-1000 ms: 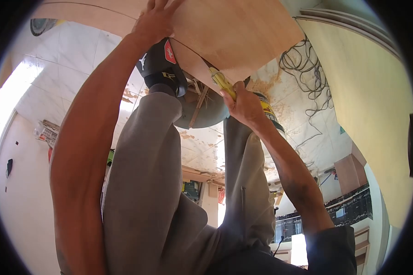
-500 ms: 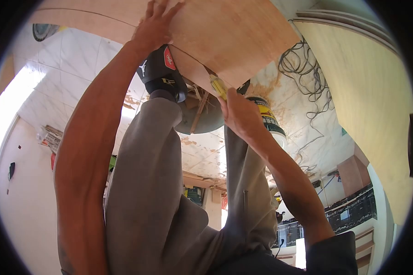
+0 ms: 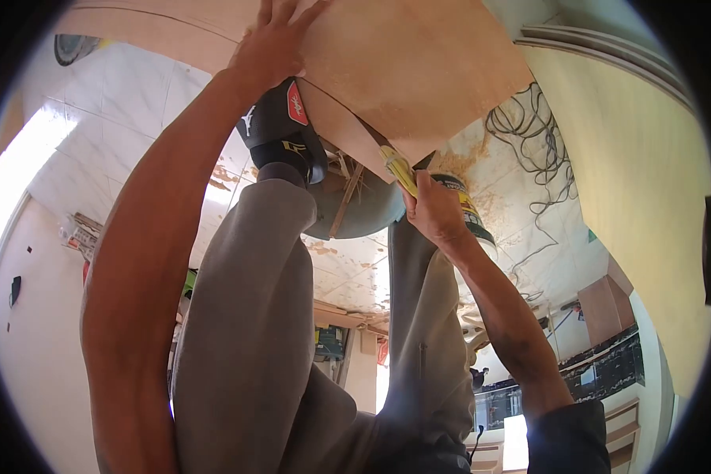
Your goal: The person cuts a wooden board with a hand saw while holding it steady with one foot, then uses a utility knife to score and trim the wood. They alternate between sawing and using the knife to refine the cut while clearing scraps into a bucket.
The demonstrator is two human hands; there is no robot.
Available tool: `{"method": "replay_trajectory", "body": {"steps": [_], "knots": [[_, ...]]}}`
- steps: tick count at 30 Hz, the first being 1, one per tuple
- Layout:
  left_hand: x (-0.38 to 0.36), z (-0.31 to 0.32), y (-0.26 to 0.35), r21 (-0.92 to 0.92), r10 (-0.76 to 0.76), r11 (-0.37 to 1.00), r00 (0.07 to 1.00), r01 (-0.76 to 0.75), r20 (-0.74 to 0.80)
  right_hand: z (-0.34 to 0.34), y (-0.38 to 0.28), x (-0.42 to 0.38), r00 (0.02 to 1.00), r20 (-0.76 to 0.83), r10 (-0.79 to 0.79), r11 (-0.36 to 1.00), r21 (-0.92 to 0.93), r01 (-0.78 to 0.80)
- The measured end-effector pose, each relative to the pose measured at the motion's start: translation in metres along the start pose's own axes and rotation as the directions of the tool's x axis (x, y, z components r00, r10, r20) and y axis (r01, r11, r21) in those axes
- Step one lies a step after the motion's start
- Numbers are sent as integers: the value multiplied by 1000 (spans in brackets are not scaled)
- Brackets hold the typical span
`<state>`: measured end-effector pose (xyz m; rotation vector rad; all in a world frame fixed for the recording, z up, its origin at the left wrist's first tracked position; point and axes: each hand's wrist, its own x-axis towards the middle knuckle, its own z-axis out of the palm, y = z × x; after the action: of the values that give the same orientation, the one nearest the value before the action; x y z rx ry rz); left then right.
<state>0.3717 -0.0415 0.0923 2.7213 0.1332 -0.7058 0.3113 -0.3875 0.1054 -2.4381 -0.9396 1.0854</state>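
Observation:
A large thin plywood sheet [image 3: 403, 59] spans the top of the view, with a long curved line or split across it. My left hand [image 3: 272, 47] lies on the sheet beside that line, fingers spread. My right hand [image 3: 434, 207] is closed around a yellow-handled cutter [image 3: 399, 168] at the near end of the split. Its blade cannot be made out clearly. A dark wedge-shaped gap separates the sheet from a narrower strip [image 3: 332, 118] there. My black shoe [image 3: 276, 126] with a red patch sits under the sheet's near edge.
A grey round basin [image 3: 363, 209] holding wood scraps stands between my legs, beside a labelled bucket [image 3: 470, 209]. Coiled dark cable [image 3: 529, 130] lies on the dusty tiles. Pale panels [image 3: 616, 158] lean on the right. Paper-like items [image 3: 83, 233] lie at left.
My right hand and the cutter have moved right and slightly down, toward me. The dark gap behind it shows longer. My left hand stays on the sheet, and the view has shifted a little.

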Motion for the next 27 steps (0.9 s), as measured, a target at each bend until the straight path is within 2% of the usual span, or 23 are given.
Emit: {"method": "replay_trajectory", "body": {"steps": [2, 4, 6, 9, 12, 13, 14, 16, 17, 18, 19, 21, 23, 24, 27], "knots": [[1, 33, -21, 3, 189, 982, 973, -191, -135, -17, -5, -27, 996, 68, 49, 998, 22, -51], [-4, 30, -14, -28, 53, 998, 998, -54, -24, -48, -28, -19, 991, 110, 71, 996, 40, -76], [1, 14, -5, -40, -32, 999, 996, 35, 85, -91, -46, -65, 955, 222, 197, 976, 52, -214], [0, 18, 0, -29, -31, 999, 998, 33, 55, -135, -28, -154, 942, 285, 178, 983, -1, -185], [-3, 16, -3, 2, -33, 999, 999, 33, 42, -124, -27, -130, 908, 346, 238, 971, -55, -234], [2, 13, -6, -17, -38, 999, 999, 39, 36, -103, -28, -87, 916, 327, 233, 972, -52, -229], [2, 12, -6, -41, -42, 998, 998, 44, 42, -63, -14, -44, 973, 194, 126, 991, 15, -131], [-4, 12, 2, -74, -46, 996, 995, 53, 94, -7, -15, 7, 998, 56, 33, 999, 16, -34], [-3, 10, 2, -64, -59, 996, 993, 66, 104, 0, -20, 28, 999, -48, -16, 999, 41, 18], [0, 9, -1, -49, -63, 996, 992, 69, 112, 2, -22, 43, 997, -68, -36, 998, 52, 40], [5, 14, -12, -15, 16, 1000, 1000, -15, 12, 0, -22, 42, 997, -70, -34, 997, 64, 38], [2, 34, -19, 12, 166, 986, 976, -166, -143, -17, -28, 26, 999, 34, 3, 999, 41, -5], [-3, 27, -12, -31, 23, 999, 999, -22, 31, -55, -47, -12, 989, 139, 49, 997, -67, -40], [3, 19, -8, -46, -52, 997, 995, 56, 85, -76, -53, -45, 923, 278, 267, 963, -29, -269], [5, 22, -10, -51, -12, 999, 1000, 11, -29, -135, -49, -152, 889, 342, 304, 951, -49, -306]]}}
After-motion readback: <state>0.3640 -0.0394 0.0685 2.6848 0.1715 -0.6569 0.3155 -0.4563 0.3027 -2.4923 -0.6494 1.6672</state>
